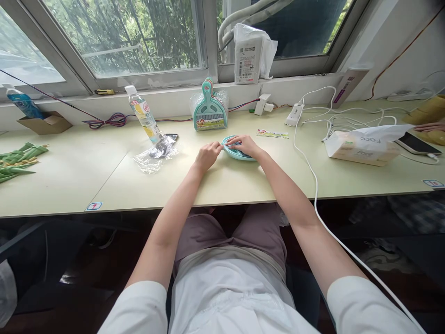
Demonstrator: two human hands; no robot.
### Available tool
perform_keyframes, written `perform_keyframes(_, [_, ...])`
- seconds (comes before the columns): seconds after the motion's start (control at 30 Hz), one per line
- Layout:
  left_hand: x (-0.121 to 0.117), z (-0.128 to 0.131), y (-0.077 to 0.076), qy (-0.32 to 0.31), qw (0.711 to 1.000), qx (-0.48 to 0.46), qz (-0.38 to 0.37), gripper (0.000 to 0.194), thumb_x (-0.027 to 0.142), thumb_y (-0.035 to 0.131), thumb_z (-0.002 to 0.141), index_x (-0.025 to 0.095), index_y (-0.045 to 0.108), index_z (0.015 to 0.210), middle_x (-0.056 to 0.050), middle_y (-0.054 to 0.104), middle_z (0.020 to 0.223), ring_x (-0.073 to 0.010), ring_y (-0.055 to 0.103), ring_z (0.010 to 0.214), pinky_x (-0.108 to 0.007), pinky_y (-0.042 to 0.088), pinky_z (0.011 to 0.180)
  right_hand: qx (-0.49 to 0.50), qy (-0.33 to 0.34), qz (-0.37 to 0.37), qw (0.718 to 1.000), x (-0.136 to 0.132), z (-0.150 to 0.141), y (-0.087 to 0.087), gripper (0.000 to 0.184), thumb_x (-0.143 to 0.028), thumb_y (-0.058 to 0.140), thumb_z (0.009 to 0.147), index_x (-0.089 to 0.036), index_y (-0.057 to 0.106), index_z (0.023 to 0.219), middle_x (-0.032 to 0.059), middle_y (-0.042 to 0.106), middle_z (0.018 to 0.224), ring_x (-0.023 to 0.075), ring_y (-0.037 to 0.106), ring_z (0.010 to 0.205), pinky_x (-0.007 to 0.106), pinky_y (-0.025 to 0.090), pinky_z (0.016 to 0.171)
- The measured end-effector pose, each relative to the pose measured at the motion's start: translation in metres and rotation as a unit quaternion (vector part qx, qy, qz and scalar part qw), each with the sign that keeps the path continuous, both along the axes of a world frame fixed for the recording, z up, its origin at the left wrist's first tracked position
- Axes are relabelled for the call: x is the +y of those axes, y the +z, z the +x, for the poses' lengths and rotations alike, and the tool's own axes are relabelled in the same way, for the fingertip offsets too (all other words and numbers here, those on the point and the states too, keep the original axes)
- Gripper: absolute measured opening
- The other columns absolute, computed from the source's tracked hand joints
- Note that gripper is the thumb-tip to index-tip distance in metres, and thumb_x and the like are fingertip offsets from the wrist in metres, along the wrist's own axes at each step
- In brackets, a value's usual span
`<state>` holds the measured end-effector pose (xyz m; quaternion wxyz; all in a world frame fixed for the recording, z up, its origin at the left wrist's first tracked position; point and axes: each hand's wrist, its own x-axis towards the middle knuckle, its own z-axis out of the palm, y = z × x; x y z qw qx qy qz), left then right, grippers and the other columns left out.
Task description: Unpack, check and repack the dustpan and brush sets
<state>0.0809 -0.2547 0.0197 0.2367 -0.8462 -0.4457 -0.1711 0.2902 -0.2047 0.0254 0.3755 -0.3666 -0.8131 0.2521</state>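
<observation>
A small teal dustpan (239,156) with a matching brush nested in it lies on the table in front of me. My left hand (207,157) pinches its narrow handle end, fingers closed. My right hand (246,145) rests over the wide part, fingers bent onto it and covering much of the middle. Behind my hands, a packaged dustpan-and-brush set (209,111) with a printed label leans upright against the wall. A printed label strip (272,134) lies flat to the right of my right hand.
Left of my hands stand a bottle (145,113) and crumpled clear plastic (153,155) by a phone. Folded green leaves (21,160) lie far left. On the right are a tissue pack (361,147), a power strip (295,114) and a white cable (314,176) hanging over the table edge.
</observation>
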Motion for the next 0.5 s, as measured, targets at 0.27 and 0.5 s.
perform_keyframes(0.27, [-0.0015,-0.0003,0.0008,0.009,1.0,0.017,-0.01,0.034,0.008,0.038,0.095,0.019,0.066,0.112,-0.01,0.065,0.103,-0.0205,0.062,0.092,-0.03,0.046,0.072,-0.012,0.001,0.007,1.0,0.0031,-0.0016,-0.0029,0.02,-0.021,0.072,0.075,-0.023,0.079,0.094,0.0057,0.072,0.109,0.0248,0.065,0.107,0.039,0.05,0.099])
perform_keyframes(0.5, [-0.0014,0.0021,0.0007,0.027,0.998,0.042,-0.022,0.031,0.005,0.038,0.092,0.015,0.066,0.103,-0.012,0.063,0.097,-0.0214,0.062,0.089,-0.031,0.045,0.07,-0.022,0.004,0.011,1.0,0.0027,-0.0033,-0.0047,0.02,-0.021,0.073,0.075,-0.024,0.079,0.095,0.0061,0.072,0.111,0.0242,0.064,0.108,0.038,0.05,0.097])
